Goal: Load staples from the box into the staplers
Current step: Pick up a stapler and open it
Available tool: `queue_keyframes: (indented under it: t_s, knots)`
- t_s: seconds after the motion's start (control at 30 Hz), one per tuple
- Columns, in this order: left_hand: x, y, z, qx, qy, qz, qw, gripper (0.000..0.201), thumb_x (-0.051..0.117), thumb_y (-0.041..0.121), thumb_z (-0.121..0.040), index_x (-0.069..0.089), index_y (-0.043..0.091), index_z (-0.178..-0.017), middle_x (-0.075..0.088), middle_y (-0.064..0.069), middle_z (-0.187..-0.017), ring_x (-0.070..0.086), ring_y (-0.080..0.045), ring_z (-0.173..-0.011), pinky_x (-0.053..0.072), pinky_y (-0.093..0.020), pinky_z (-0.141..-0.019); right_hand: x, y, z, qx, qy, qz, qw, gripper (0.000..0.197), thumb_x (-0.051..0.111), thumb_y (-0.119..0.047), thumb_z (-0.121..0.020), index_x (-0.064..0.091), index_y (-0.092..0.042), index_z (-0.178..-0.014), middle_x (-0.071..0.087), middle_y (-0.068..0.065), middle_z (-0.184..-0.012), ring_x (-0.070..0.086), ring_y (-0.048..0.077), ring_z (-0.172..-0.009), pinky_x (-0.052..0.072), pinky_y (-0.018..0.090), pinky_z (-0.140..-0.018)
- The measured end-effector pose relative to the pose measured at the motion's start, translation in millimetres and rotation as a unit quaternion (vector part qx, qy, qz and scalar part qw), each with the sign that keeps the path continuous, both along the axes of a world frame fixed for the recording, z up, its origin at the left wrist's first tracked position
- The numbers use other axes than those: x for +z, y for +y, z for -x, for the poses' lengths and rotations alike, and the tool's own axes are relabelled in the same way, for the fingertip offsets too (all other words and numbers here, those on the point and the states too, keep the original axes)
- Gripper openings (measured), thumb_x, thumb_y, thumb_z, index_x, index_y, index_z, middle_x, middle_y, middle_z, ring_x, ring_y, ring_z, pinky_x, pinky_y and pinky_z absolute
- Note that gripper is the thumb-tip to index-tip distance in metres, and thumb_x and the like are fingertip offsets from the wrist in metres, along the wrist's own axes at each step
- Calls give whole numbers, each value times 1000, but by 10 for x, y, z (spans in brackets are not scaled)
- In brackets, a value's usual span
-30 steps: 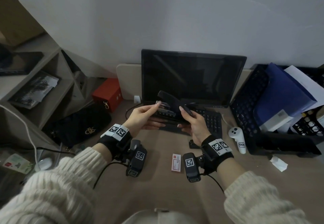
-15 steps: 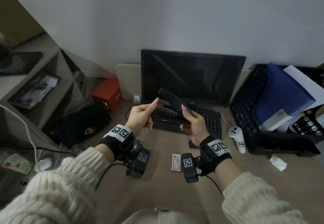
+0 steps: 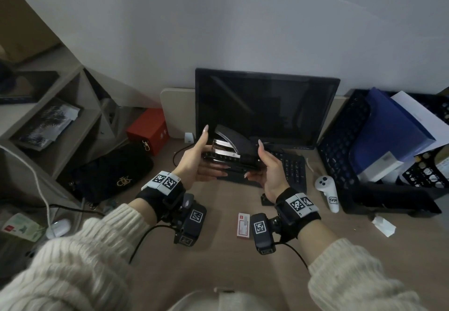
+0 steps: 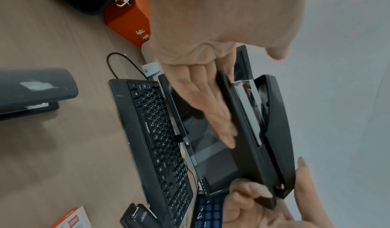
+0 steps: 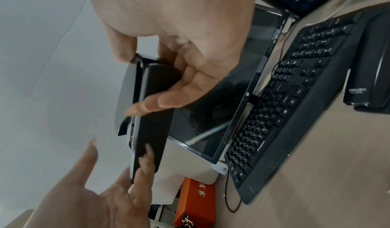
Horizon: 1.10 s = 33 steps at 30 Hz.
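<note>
I hold a black stapler in both hands above the keyboard. Its lid is swung up, and the metal staple channel shows. My right hand grips the hinge end, thumb on top and fingers curled beneath. The straight fingers of my left hand lie along the base while its thumb stands clear. The small red and white staple box lies on the desk between my wrists. A grey stapler sits before the keyboard's left end. Another black stapler lies by its right end.
A black keyboard and a dark monitor stand behind the hands. A white controller and black file trays are at the right. A red box, a black bag and shelves are at the left.
My left hand left its pinch at the stapler's front; its fingers now lie flat under the base and the thumb points up. The stapler has tipped level, its channel towards me.
</note>
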<state>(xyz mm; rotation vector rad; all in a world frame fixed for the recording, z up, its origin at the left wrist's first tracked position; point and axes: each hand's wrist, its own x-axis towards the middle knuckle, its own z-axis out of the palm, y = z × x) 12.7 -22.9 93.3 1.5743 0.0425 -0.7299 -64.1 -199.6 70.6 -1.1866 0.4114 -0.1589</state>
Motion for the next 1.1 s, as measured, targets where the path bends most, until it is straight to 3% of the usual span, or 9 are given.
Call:
queue_keyframes:
  t_s: [0.1, 0.23, 0.37, 0.47, 0.53, 0.63, 0.8, 0.97, 1.1]
  knots:
    - [54, 12, 1, -13, 27, 18, 999, 92, 34, 94, -70, 66, 22, -118, 77, -9, -102, 75, -32, -89, 54, -40, -77, 7, -3, 8, 29, -7, 22, 999, 53, 39, -53, -95, 70, -10, -102, 70, 15, -97, 61, 29, -71, 48, 37, -63]
    - [63, 13, 0, 0, 44, 84, 995, 87, 44, 86, -75, 59, 22, -132, 74, -7, -113, 73, -34, -97, 60, -40, -73, 34, 17, 19, 55, -23, 27, 998, 66, 22, -54, -98, 72, -10, -101, 70, 14, -95, 62, 27, -76, 45, 37, -67]
    - [55, 20, 1, 11, 39, 122, 992, 82, 46, 82, -78, 62, 20, -129, 73, -7, -116, 72, -33, -101, 57, -47, -86, 106, 48, 16, 60, -49, 35, 996, 54, 27, -43, -101, 73, -13, -96, 73, 8, -96, 66, 22, -85, 50, 39, -74]
    - [25, -1, -22, 17, 20, 133, 991, 82, 47, 83, -77, 60, 24, -132, 73, -5, -117, 72, -28, -102, 56, -43, -88, 138, 81, 14, 71, -68, 55, 994, 39, 38, -31, -100, 72, -13, -99, 72, 9, -102, 67, 24, -95, 50, 45, -86]
    - [-20, -16, -50, 44, 14, 149, 988, 76, 51, 75, -82, 57, 21, -135, 73, -6, -116, 73, -25, -99, 57, -37, -84, 138, 101, 4, 70, -74, 65, 993, 35, 40, -28, -100, 71, -12, -98, 73, 8, -99, 67, 24, -92, 51, 43, -79]
    - [-101, -25, -94, 109, 14, 170, 979, 65, 55, 59, -88, 60, 7, -127, 72, -14, -115, 75, -25, -89, 59, -32, -71, 136, 110, -9, 70, -82, 73, 992, 37, 36, -28, -101, 70, -13, -97, 72, 7, -95, 65, 22, -87, 51, 36, -75]
    - [-166, -24, -146, 164, 12, 214, 963, 51, 57, 43, -94, 53, 11, -133, 69, -21, -118, 73, -37, -93, 60, -34, -67, 164, 128, -8, 79, -103, 47, 990, 45, 27, -25, -102, 70, -18, -90, 74, -2, -87, 68, 12, -83, 54, 25, -71]
    - [-194, -29, -182, 160, 5, 228, 961, 50, 55, 43, -96, 51, 15, -137, 68, -19, -122, 74, -34, -90, 60, -35, -72, 139, 129, -28, 79, -117, 20, 990, 39, 35, -31, -98, 73, -20, -93, 74, 1, -96, 67, 15, -93, 52, 29, -76]
    - [-189, -46, -165, 119, -12, 220, 968, 54, 49, 52, -96, 45, 29, -144, 64, -9, -130, 72, -31, -97, 58, -35, -78, 116, 128, -34, 98, -123, 13, 987, 41, 37, -37, -89, 66, -15, -107, 73, 1, -101, 67, 14, -94, 53, 29, -76]
